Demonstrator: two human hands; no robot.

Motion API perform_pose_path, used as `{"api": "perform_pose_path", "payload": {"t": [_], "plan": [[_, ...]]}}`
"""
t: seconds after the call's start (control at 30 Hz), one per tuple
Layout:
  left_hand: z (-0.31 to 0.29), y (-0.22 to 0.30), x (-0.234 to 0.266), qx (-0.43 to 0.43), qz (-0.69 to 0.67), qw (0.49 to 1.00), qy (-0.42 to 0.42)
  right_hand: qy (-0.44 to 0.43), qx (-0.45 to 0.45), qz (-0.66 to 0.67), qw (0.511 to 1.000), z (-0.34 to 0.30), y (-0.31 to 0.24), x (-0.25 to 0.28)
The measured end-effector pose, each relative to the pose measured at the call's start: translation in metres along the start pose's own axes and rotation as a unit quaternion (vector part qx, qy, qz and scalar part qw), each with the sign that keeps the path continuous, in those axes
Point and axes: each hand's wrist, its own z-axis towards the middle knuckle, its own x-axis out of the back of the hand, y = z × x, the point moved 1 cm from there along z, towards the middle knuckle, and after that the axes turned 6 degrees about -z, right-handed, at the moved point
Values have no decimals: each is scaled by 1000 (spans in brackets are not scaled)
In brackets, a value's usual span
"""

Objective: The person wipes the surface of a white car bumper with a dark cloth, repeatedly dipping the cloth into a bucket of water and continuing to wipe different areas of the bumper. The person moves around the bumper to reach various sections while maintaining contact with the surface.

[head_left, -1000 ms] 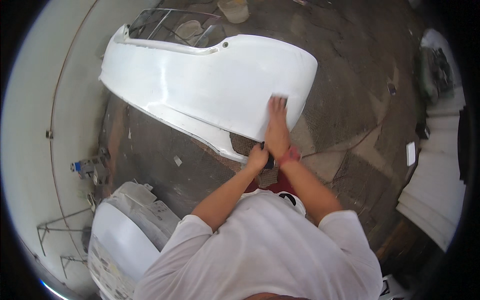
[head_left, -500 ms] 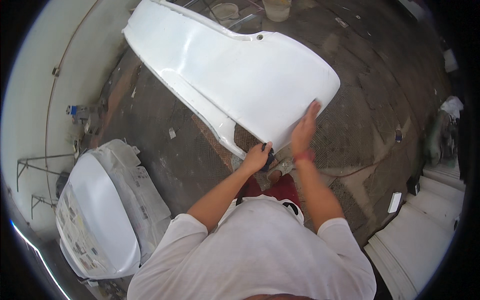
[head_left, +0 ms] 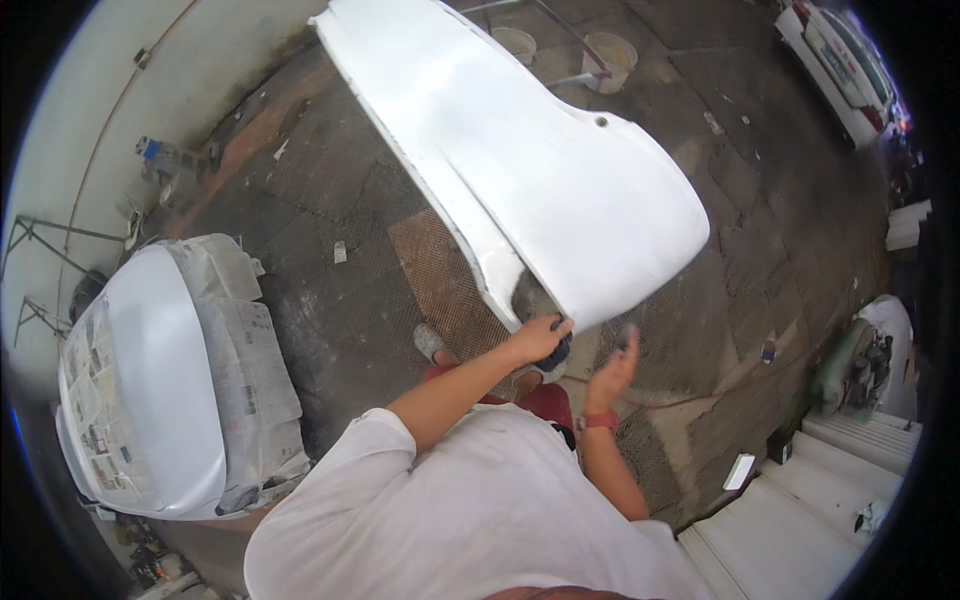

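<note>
A large glossy white car body panel (head_left: 560, 190), probably a fender or bumper skin, extends from the far left toward me. My left hand (head_left: 540, 338) is at its near lower corner, fingers closed around a dark bunched thing (head_left: 558, 352) that may be cloth. Whether the fingers also grip the panel edge, I cannot tell. Off the panel's near right edge, my right hand (head_left: 612, 375) is raised with its fingers stretched upward. Its fingertips look dark, and a red band (head_left: 600, 421) circles that wrist.
Left of me stands a white car part (head_left: 165, 370) partly masked with paper and film. Two buckets (head_left: 610, 62) stand beyond the panel. White panels (head_left: 790, 500) lie at the lower right, a white car (head_left: 838, 70) is far right. A mesh mat (head_left: 430, 265) covers floor near my feet.
My right hand has left the panel's surface and come back toward me. The view has shifted, so the panel appears farther right; my left hand stays at its near corner.
</note>
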Motion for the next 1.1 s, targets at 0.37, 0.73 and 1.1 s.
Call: {"api": "perform_pose_path", "payload": {"t": [0.37, 0.73, 1.1], "plan": [[-122, -117, 243, 26, -422, 905, -41, 350, -147, 159, 911, 5, -67, 48], [-278, -388, 472, 115, -293, 856, 411, -319, -69, 237, 915, 66, -309, -257], [-368, -496, 381, 506, -435, 615, 419, -307, 80, 223, 922, 70, -436, -402]]}}
